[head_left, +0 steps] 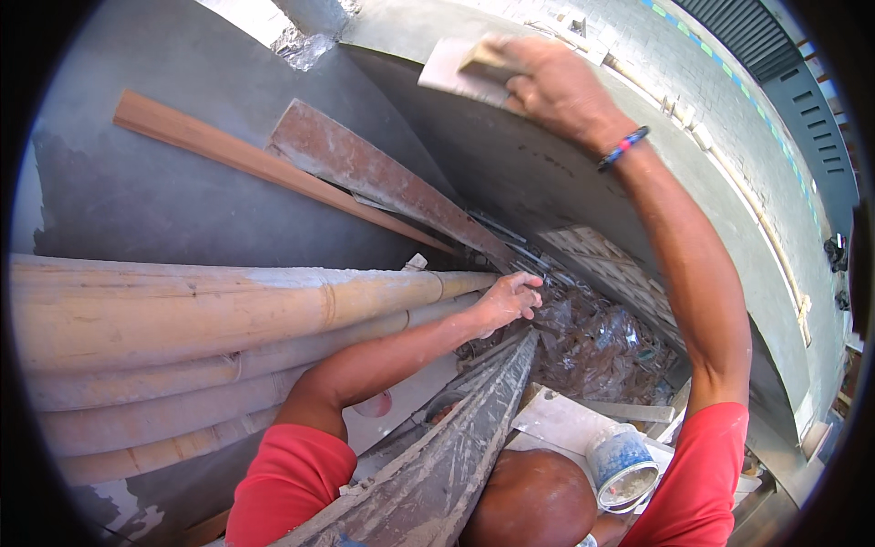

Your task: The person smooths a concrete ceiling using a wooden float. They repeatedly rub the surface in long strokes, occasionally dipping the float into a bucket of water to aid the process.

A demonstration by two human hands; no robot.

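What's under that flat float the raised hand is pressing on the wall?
Under the float, held by the right hand, only the smooth grey wall shows around its edges. The patch directly beneath is covered, so any wet plaster there cannot be seen.

Your right hand: up at the top, it presses a float flat on the wall
Your left hand: lower, near the middle, on the end of the bamboo poles
Bamboo poles: at your left, they lie side by side across the view
Plank and metal strip: above the poles, they lean on the wall, the strip at the right of the plank
Bucket: below, at the right, it stands on a board
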